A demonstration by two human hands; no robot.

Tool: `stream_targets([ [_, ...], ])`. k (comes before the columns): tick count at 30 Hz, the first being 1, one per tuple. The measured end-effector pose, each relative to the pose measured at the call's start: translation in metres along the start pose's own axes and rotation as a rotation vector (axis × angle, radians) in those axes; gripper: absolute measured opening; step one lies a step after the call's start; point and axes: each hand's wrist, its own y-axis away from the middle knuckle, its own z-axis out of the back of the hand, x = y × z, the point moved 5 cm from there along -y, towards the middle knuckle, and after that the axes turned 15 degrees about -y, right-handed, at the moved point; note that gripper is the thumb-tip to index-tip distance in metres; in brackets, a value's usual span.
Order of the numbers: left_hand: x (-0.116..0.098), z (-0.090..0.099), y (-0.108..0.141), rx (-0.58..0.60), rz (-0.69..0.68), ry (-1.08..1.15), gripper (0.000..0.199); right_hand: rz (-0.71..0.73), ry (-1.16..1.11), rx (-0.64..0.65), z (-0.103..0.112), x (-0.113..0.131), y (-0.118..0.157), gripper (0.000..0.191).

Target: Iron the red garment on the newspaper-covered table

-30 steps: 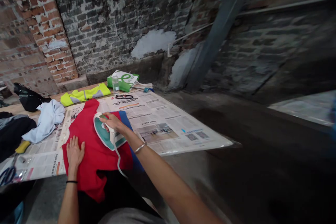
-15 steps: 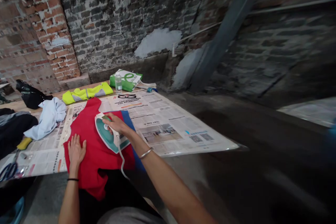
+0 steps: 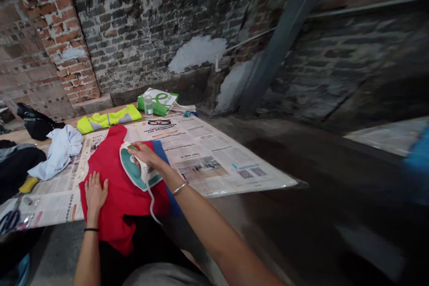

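Note:
A red garment (image 3: 110,154) with a blue part (image 3: 161,151) along its right side lies on the newspaper-covered table (image 3: 214,143); its lower end hangs over the front edge. My right hand (image 3: 142,154) is closed around the handle of a white and teal clothes iron (image 3: 130,167), which rests on the red cloth. The iron's white cord (image 3: 152,205) runs down toward my lap. To the left, my left hand (image 3: 95,192) lies flat on the cloth with its fingers stretched out.
Behind are glasses (image 3: 159,122), a clear bottle (image 3: 148,106), a green and white bag (image 3: 164,100) and a folded yellow vest (image 3: 109,119). At left lie a light blue cloth (image 3: 58,152), dark clothes (image 3: 20,167), a black bag (image 3: 36,123), a yellow object (image 3: 28,184) and scissors (image 3: 10,221).
The whole view has shifted slightly, so the scene sits a little further left. A blurred blue shape shows more at the right edge. Both hands keep their places on the garment.

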Motion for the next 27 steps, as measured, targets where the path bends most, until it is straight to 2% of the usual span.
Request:
stream_targets([
  [4,-0.001,0.000,0.001,-0.016,0.000,0.009,0.059,0.023,0.049,-0.070,0.002,0.002,-0.020,0.042],
  [7,-0.002,0.000,0.003,-0.030,0.001,0.009,0.059,0.052,0.095,-0.051,0.002,0.001,-0.024,0.036],
  [12,-0.005,0.003,0.005,-0.008,0.006,0.007,0.060,0.061,0.127,0.056,0.003,-0.005,0.000,0.036],
  [19,-0.004,0.006,0.003,0.034,0.000,-0.010,0.061,0.081,0.116,0.115,0.006,-0.007,0.040,0.041],
  [23,-0.003,0.003,0.001,0.035,0.000,-0.013,0.061,0.052,0.086,0.108,0.006,-0.007,0.038,0.047],
  [27,-0.001,0.001,0.000,0.031,-0.001,-0.013,0.061,0.027,0.041,0.073,0.005,-0.003,0.023,0.051],
])
